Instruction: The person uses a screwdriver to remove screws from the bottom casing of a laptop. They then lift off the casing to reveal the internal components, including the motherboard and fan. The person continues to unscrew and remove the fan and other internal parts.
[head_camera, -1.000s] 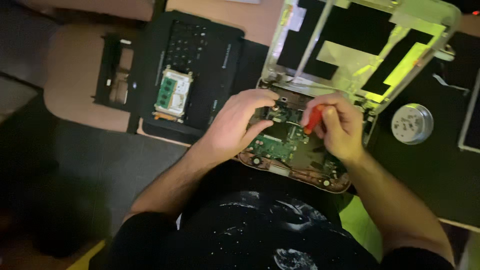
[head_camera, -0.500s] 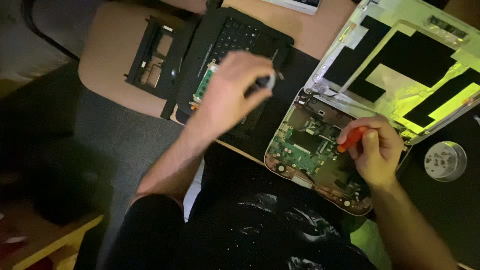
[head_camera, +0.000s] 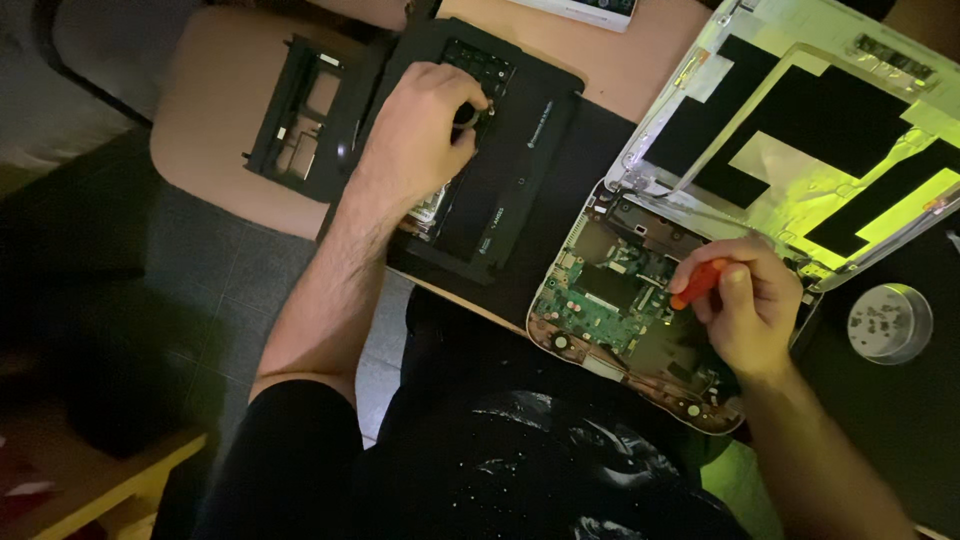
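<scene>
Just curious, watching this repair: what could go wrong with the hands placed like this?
The right hand holds an orange screwdriver over the bare green circuit board; a slip might scratch it. The left hand reaches away to the black keyboard panel, so attention may be split. The opened laptop overhangs the table edge and could tip.

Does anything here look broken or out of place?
Yes: the small laptop lies opened up, its green circuit board bare. Its black keyboard cover sits apart under the left hand. The right hand holds a red-handled screwdriver.
</scene>
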